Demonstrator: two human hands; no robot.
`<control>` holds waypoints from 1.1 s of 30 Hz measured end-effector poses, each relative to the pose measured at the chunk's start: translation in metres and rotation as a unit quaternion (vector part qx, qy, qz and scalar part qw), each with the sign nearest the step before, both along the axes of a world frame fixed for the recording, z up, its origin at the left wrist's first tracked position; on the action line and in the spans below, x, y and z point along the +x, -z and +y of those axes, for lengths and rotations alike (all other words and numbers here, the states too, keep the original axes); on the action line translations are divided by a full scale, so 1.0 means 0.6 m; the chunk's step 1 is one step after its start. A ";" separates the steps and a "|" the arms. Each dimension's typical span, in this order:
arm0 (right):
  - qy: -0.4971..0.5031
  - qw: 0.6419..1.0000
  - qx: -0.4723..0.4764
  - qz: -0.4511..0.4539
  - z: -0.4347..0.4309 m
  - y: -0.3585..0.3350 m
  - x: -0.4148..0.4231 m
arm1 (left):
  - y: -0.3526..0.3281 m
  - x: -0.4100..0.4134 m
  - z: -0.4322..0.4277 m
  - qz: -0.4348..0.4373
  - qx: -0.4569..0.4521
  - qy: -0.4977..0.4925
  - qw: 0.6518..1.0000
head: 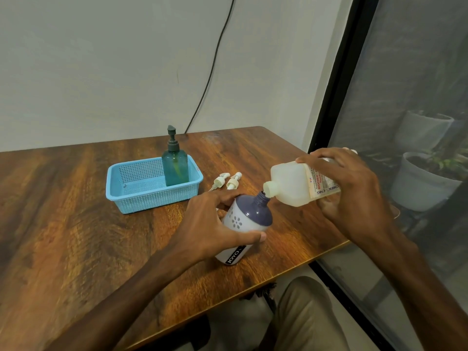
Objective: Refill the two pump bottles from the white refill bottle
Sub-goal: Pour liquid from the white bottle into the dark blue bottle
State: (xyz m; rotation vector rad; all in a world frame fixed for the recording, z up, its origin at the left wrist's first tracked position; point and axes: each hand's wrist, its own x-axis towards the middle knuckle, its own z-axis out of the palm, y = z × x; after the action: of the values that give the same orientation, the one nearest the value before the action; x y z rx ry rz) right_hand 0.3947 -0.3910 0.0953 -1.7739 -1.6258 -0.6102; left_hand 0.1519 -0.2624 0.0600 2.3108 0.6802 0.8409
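Mid-frame, the left hand (217, 224) clasps the tilted purple-and-white bottle (250, 216) (pump off). The right hand (349, 188) grips the white refill bottle (291, 183), spout at its neck. First fill seemingly underway; the capped teal pump bottle (175, 168), upper centre, likely remains.

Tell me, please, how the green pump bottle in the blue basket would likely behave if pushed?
The green pump bottle stands upright, tall and narrow with its pump on, so a push near the top would probably tip it. The wall of the blue basket beside it should stop it sliding far. It looks like plastic, so likely not fragile.
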 end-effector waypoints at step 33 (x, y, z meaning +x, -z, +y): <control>-0.025 0.998 0.016 -0.048 0.005 -0.011 0.000 | -0.002 0.001 -0.001 0.009 0.003 -0.009 1.000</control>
State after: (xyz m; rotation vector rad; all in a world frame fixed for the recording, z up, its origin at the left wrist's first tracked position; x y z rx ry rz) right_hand 0.3947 -0.3882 0.1017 -1.6999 -1.7093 -0.7029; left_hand 0.1524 -0.2632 0.0612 2.3239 0.7093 0.8322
